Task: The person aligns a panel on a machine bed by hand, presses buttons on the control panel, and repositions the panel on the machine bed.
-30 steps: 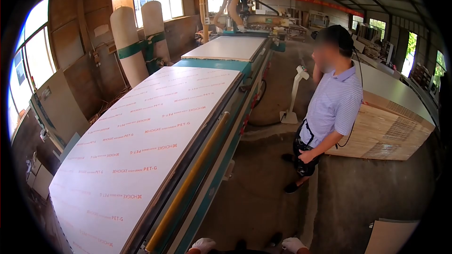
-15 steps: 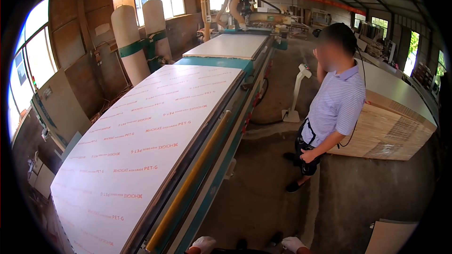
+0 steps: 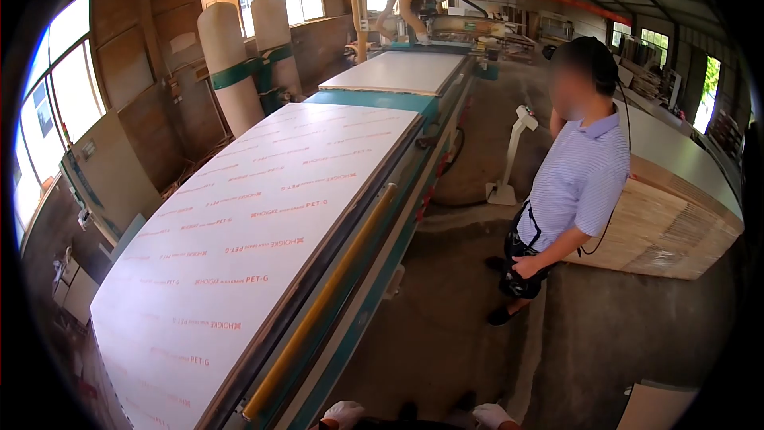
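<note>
At the bottom edge of the head view is my left hand [image 3: 344,412] in a white glove, near the machine's lower right side. My right hand [image 3: 492,415], gloved in white too, is apart from it, over the floor. Nothing shows in either hand, and both are too small and cut off to make out the fingers. To the left lies a large white panel [image 3: 239,251] with a film printed in orange lettering, "PET-G". A yellow roller or bar [image 3: 322,302] runs along the machine's side, nearest my left hand.
A second pale panel [image 3: 394,72] lies farther along the machine bed, before the machine head [image 3: 414,0]. A person [image 3: 585,167] in a striped shirt stands at right, one hand raised near the head. Behind are a wrapped board stack [image 3: 660,227] and a white control stand [image 3: 509,155].
The view has shifted slightly, so the machine and person appear a little farther right. My hands stay almost in the same place at the bottom edge.
</note>
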Demonstrator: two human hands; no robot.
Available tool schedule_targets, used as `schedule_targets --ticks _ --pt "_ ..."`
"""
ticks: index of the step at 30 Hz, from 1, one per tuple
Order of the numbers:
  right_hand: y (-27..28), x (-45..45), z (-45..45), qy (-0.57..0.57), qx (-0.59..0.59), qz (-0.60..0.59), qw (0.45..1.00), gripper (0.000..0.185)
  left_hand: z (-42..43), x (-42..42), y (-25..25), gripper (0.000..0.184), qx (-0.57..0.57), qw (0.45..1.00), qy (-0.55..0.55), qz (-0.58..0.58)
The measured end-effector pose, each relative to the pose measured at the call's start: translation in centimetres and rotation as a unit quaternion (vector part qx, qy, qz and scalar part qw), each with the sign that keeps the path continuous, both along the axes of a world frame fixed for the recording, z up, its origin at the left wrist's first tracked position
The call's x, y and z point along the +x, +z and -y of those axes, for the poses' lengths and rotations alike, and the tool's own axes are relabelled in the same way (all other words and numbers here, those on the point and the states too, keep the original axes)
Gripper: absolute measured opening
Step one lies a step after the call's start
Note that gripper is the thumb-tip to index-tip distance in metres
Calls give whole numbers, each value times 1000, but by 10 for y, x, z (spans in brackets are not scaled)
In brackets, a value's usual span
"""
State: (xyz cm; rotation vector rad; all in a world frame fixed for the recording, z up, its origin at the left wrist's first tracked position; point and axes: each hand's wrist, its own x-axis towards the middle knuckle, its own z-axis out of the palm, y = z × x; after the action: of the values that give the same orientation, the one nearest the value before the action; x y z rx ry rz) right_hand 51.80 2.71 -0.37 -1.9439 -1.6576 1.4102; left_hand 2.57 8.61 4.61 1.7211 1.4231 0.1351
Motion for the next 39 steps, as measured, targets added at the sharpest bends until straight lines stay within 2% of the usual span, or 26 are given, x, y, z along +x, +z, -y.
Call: schedule_targets --ticks 1,7,9,12,13,14,16,17,18,19,21,24,26,28,30,32,34,36,38,39 --pt "-2 3 -2 6 -1 3 1000 28 0 6 17 26 -2 1000 17 9" --pt "-29 27 -15 -16 -46 -48 998 27 0 14 -27 24 4 999 46 26" --pt "-29 39 -22 -16 -48 -43 998 26 -3 22 -41 26 -5 1000 19 -10" --pt "-38 64 -35 20 40 -53 998 26 -9 45 -53 30 -34 995 -5 -89" --pt "-39 72 -39 -6 8 -70 997 26 -12 55 -46 32 -47 992 -11 -119" --pt "-41 80 -48 -31 -22 -86 996 26 -13 57 -61 27 -27 993 -16 -111" --pt "-29 97 -64 -72 -91 -112 987 26 -13 60 -93 19 41 999 6 -27" --pt "-5 100 -72 -91 -128 -124 980 27 -5 45 -178 17 151 971 54 177" --pt "8 107 -79 -112 -166 -135 970 27 -25 71 -85 18 9 998 68 -9" --pt "6 119 -84 -78 -130 -102 983 27 -43 92 -25 21 -41 991 122 -28" --pt "1 149 -100 2 -59 -39 998 28 -72 118 57 28 -98 965 239 -35" --pt "0 178 -130 81 36 0 996 30 -105 130 132 42 -106 917 384 -37" --pt "37 172 -173 68 -29 19 997 35 -120 115 144 52 -66 893 443 -55" --pt "60 164 -217 89 -73 39 993 42 -136 83 125 56 23 859 504 -92" --pt "81 144 -262 81 -57 55 994 43 -160 54 123 62 106 778 609 -113" --pt "75 132 -318 144 -20 61 988 44 -190 18 118 66 179 685 691 -145" --pt "106 97 -383 145 -59 77 985 47 -225 -15 127 69 242 597 746 -169" --pt "119 64 -445 179 28 86 980 46 -256 -52 127 73 252 520 795 -187" --pt "143 18 -512 217 87 123 965 46 -284 -75 133 76 206 466 836 -205" --pt "163 -11 -547 243 88 136 956 48 -296 -90 126 79 196 418 871 -169"
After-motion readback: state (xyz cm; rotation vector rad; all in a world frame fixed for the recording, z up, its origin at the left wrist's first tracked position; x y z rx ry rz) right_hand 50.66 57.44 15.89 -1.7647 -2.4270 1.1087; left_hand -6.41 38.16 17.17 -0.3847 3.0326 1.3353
